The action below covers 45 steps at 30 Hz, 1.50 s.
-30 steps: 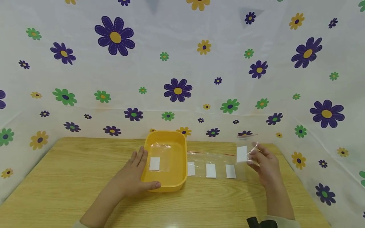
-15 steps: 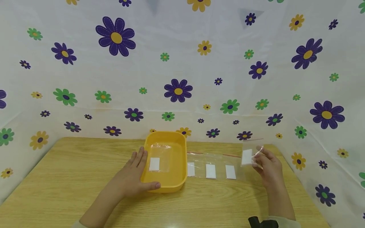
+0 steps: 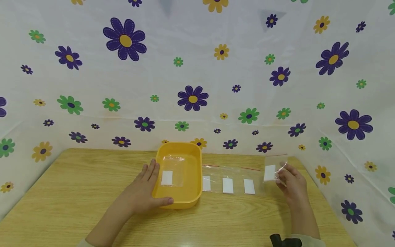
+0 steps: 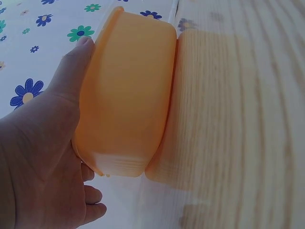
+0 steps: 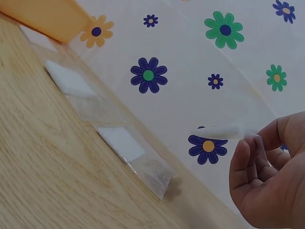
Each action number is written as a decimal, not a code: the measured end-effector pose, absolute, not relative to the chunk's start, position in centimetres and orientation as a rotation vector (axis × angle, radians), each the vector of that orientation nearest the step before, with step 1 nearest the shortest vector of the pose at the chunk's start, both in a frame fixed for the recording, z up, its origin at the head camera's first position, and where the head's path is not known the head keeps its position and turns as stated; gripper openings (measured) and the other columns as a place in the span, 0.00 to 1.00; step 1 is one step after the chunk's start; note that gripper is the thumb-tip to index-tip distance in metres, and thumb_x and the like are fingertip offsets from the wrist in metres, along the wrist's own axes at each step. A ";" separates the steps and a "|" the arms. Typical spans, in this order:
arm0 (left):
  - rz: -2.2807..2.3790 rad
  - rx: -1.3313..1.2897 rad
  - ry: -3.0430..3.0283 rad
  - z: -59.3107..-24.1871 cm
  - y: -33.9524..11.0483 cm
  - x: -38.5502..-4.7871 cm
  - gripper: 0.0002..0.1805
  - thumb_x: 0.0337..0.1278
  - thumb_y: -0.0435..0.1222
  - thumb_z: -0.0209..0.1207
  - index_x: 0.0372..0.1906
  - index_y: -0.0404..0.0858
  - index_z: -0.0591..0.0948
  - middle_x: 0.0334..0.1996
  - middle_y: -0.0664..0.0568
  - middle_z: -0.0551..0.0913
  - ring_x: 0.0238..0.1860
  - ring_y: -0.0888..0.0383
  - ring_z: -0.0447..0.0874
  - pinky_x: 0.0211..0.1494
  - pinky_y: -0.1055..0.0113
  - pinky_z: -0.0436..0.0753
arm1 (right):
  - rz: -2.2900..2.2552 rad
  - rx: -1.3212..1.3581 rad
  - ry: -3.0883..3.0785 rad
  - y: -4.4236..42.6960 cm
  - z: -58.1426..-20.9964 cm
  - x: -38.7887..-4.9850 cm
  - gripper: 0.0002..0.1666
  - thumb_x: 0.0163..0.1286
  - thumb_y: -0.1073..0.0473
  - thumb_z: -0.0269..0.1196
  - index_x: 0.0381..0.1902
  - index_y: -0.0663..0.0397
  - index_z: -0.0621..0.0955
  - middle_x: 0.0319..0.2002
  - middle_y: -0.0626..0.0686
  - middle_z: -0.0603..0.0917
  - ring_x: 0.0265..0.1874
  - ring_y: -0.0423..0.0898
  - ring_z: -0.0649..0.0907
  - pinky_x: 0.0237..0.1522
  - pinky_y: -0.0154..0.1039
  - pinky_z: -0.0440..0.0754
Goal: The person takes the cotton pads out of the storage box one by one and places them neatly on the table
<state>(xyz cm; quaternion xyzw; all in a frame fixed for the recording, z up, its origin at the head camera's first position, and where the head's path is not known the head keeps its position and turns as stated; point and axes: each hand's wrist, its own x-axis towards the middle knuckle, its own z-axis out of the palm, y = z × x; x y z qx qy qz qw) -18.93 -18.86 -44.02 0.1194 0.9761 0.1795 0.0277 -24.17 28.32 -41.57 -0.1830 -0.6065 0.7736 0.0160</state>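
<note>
My left hand (image 3: 139, 192) rests against the left side of a yellow plastic basin (image 3: 180, 206), fingers straight along the rim and thumb on its near edge. Inside the basin lies a clear zip bag (image 3: 178, 166) with a white piece in it. My right hand (image 3: 293, 185) pinches the right side of another zip bag (image 3: 270, 171) between thumb and fingers. This bag is upright above the table, its red-line top edge uppermost and a white piece inside. The right wrist view has the pinched bag (image 5: 219, 132) nearly edge-on.
Several similar zip bags (image 3: 236, 173) lie flat in a row on the wooden table (image 3: 216, 223), right of the basin. The leftmost is partly hidden by the basin. Behind stands a white flower-print sheet (image 3: 154, 75). A dark device (image 3: 285, 240) sits at my right wrist.
My right hand has moved right and slightly down with the pinched bag, away from the bags in the row. The left hand and the basin have stayed in place.
</note>
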 end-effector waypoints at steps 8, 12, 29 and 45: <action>0.539 0.362 3.009 -44.0 -18.9 -18.9 0.73 0.40 0.82 0.49 0.80 0.35 0.42 0.81 0.43 0.35 0.79 0.36 0.36 0.75 0.36 0.55 | 2.447 -0.606 -1.910 29.0 -42.4 -24.2 0.21 0.75 0.63 0.56 0.63 0.44 0.75 0.34 0.40 0.81 0.31 0.33 0.79 0.37 0.27 0.80; 0.537 0.357 3.006 -44.0 -18.8 -18.9 0.73 0.40 0.82 0.49 0.80 0.35 0.42 0.81 0.43 0.35 0.79 0.36 0.36 0.75 0.36 0.55 | 2.455 -0.586 -1.919 29.2 -43.0 -24.3 0.17 0.74 0.66 0.55 0.54 0.41 0.79 0.30 0.40 0.81 0.29 0.34 0.79 0.37 0.28 0.79; 0.558 0.357 2.996 -43.8 -18.7 -18.8 0.72 0.42 0.81 0.51 0.80 0.35 0.42 0.81 0.43 0.35 0.79 0.36 0.36 0.75 0.36 0.56 | 2.068 -0.666 -2.330 29.9 -45.3 -24.7 0.31 0.69 0.66 0.54 0.71 0.61 0.69 0.30 0.35 0.80 0.28 0.33 0.77 0.29 0.29 0.78; 0.547 0.373 3.018 -44.3 -18.9 -18.9 0.72 0.41 0.81 0.50 0.80 0.35 0.43 0.81 0.43 0.35 0.79 0.36 0.37 0.74 0.36 0.57 | 1.195 -0.530 -2.835 29.9 -45.4 -23.9 0.37 0.70 0.54 0.49 0.74 0.65 0.63 0.63 0.72 0.71 0.56 0.64 0.74 0.52 0.54 0.77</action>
